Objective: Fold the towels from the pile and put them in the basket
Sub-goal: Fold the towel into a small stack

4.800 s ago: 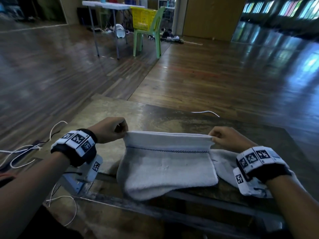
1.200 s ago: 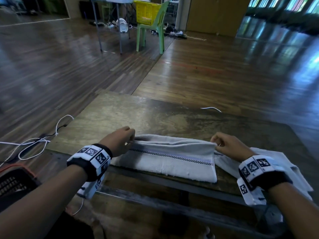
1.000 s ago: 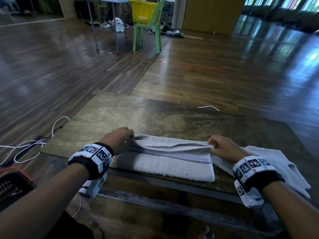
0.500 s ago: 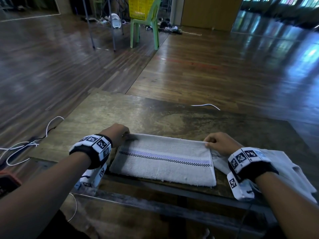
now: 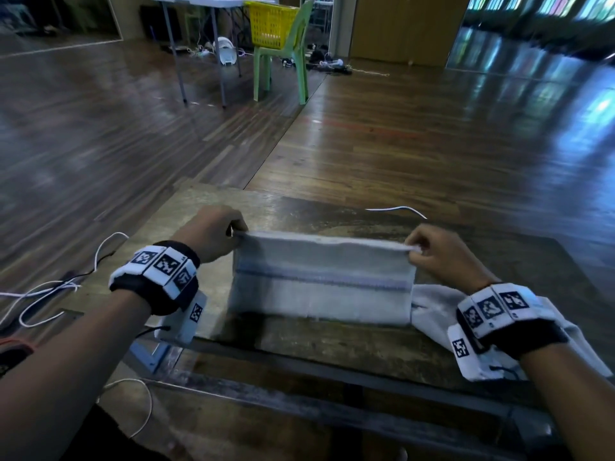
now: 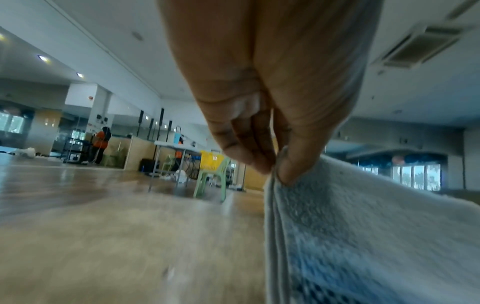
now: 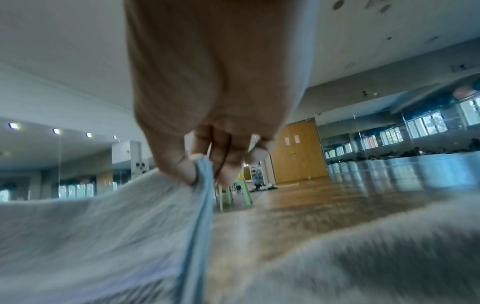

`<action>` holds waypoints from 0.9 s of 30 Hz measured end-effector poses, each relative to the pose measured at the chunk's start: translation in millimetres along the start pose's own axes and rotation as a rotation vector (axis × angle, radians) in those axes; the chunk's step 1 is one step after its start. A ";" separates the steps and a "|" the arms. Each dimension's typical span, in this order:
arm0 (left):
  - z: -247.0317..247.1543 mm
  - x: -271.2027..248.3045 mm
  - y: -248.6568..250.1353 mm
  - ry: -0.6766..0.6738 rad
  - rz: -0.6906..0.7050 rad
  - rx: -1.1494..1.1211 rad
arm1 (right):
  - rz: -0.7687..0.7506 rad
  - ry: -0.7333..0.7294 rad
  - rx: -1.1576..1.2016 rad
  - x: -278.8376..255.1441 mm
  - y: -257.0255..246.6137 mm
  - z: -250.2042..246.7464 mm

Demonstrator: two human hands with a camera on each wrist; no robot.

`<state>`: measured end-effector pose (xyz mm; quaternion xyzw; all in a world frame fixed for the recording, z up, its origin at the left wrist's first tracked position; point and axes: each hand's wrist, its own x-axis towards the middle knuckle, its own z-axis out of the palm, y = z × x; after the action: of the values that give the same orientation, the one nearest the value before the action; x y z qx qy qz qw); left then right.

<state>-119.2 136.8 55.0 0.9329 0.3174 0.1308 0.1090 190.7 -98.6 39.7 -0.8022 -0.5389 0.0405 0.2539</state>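
A folded white towel [image 5: 321, 281] with a dark checked stripe hangs lifted off the wooden table [image 5: 332, 344], stretched between both hands. My left hand [image 5: 213, 236] pinches its top left corner, thumb against fingertips [image 6: 275, 166]. At the top right corner my right hand [image 5: 436, 254] pinches the layered edge [image 7: 202, 168]. The towel [image 6: 363, 226] fills the lower right of the left wrist view, and the same towel [image 7: 91, 236] the lower left of the right wrist view. Another white towel [image 5: 442, 314] lies crumpled on the table under my right wrist. A dark basket [image 5: 10, 356] shows at the lower left edge.
White cables [image 5: 50, 291] trail over the floor left of the table, and one cable [image 5: 396, 209] lies at its far edge. Far off stand a green chair [image 5: 286, 68] with a yellow basket [image 5: 269, 24] and a white folding table [image 5: 199, 1].
Half a second ago the folded towel lay flat on the table under both hands. Both hands have now lifted its far edge, so it hangs upright between them.
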 end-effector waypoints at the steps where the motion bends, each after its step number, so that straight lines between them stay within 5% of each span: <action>1: -11.1 -5.3 0.9 0.108 0.048 -0.038 | -0.062 0.118 0.034 -1.9 -3.6 -9.8; 4: -29.3 -24.2 3.9 0.313 0.203 -0.068 | -0.255 0.283 0.018 -13.0 -8.5 -27.9; 7: -21.0 -41.3 3.5 0.296 0.297 0.000 | -0.322 0.216 -0.052 -27.4 -3.1 -23.3; 9: -2.8 -53.7 -0.2 0.150 0.346 0.132 | -0.261 -0.014 -0.141 -39.1 3.1 -12.7; 11: 17.0 -69.4 -2.5 -0.130 0.297 0.278 | -0.142 -0.353 -0.313 -52.1 7.0 -1.9; 13: 32.8 -82.3 -6.4 -0.336 0.230 0.343 | -0.057 -0.537 -0.362 -63.1 10.3 6.3; 19: 47.3 -90.0 -12.8 -0.286 0.090 0.250 | -0.057 -0.377 -0.295 -65.1 15.4 21.4; 27: 48.1 -80.5 -7.6 -0.372 0.034 0.134 | -0.096 -0.471 -0.334 -56.9 16.3 38.9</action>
<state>-170.0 86.9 -6.5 0.9514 0.2840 -0.0632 0.1012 167.6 -139.5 -13.4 -0.7748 -0.6197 0.1241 -0.0120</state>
